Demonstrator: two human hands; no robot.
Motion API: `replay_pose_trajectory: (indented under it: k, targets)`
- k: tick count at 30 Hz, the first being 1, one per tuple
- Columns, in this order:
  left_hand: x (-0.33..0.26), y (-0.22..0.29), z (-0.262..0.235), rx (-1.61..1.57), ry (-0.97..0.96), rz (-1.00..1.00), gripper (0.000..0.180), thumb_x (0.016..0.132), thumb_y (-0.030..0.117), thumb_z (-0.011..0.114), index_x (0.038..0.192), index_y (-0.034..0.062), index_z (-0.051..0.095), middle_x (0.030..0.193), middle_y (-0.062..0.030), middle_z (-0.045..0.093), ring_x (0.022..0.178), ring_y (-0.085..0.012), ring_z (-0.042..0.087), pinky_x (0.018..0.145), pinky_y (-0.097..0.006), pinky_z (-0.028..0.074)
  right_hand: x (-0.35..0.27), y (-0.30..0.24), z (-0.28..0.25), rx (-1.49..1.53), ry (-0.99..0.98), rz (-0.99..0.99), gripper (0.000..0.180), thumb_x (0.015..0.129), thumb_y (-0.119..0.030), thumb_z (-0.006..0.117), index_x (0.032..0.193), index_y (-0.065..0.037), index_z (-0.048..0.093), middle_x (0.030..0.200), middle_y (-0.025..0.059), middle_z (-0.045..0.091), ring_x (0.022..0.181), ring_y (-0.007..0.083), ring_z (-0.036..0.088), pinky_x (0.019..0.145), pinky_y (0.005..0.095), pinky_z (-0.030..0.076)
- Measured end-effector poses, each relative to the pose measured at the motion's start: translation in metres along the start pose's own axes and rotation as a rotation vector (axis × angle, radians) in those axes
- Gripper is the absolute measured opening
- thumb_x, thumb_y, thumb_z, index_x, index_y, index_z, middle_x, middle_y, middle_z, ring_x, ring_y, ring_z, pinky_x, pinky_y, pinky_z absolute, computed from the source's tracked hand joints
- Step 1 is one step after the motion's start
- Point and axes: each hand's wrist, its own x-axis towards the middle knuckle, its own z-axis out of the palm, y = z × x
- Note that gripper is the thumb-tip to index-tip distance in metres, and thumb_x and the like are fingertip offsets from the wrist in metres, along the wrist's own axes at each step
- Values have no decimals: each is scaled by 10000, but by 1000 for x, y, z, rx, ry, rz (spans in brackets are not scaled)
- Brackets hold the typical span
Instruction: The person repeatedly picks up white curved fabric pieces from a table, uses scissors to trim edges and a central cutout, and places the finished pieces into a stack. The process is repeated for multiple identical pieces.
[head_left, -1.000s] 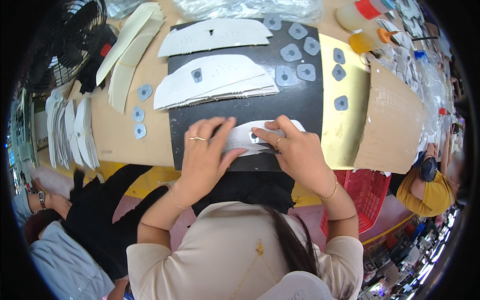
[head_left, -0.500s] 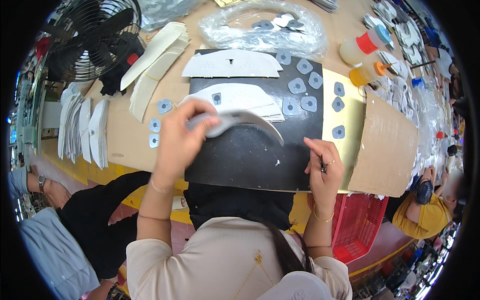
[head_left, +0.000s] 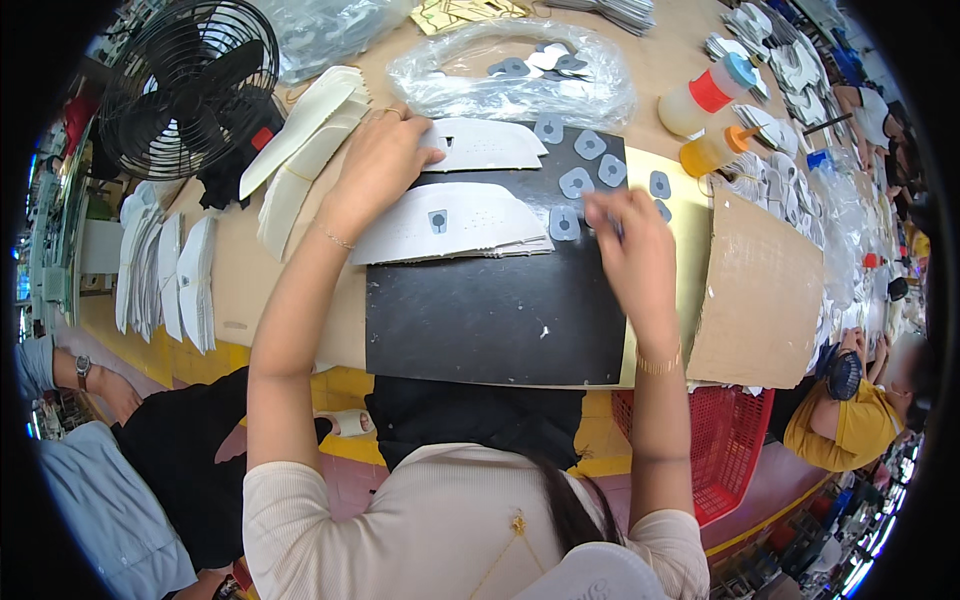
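White cut pieces (head_left: 480, 145) lie under the left hand (head_left: 385, 160), its fingers spread flat. Right hand (head_left: 630, 245) fingers pinch a grey patch (head_left: 565, 222) just beside.

White pieces (head_left: 445, 222) and grey patches (head_left: 576, 183) lie on my black mat (head_left: 500, 320). Tan table (head_left: 240, 270), black fan (head_left: 185, 85). Red basket (head_left: 725, 455), orange bottle (head_left: 712, 151) beyond.

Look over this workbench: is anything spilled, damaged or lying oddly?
Nothing stands out. The white curved cut pieces lie stacked on the black work mat, the small grey patches sit spread by the right hand, and both glue bottles stand capped.
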Motion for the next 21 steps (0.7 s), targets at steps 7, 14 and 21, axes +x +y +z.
replay_pose_trajectory:
  k: [7, 14, 21]
  targets:
    - [-7, 3, 0, 57, 128, 17, 355, 781, 174, 778, 1062, -25, 694, 1048, -200, 623, 1006, -380, 599, 894, -439, 473, 120, 32, 50, -298, -181, -318, 286, 857, -55, 633, 1090, -175, 746, 1073, 60, 591, 855, 288, 656, 736, 398, 533]
    - [-5, 6, -6, 24, 123, -31, 289, 781, 186, 775, 985, -10, 713, 962, -176, 643, 943, -356, 622, 834, -414, 479, 125, 36, 44, -310, -70, -296, 246, 842, -71, 636, 1060, -137, 728, 1046, 74, 642, 861, 311, 683, 747, 409, 549]
    - [-33, 20, -84, -254, 197, -33, 197, 857, 160, 692, 960, -8, 701, 804, -185, 687, 737, -323, 672, 706, -361, 516, 43, 1, -2, 259, -127, 116, 330, 856, -147, 695, 1185, -118, 693, 844, 119, 671, 724, 226, 651, 675, 306, 507]
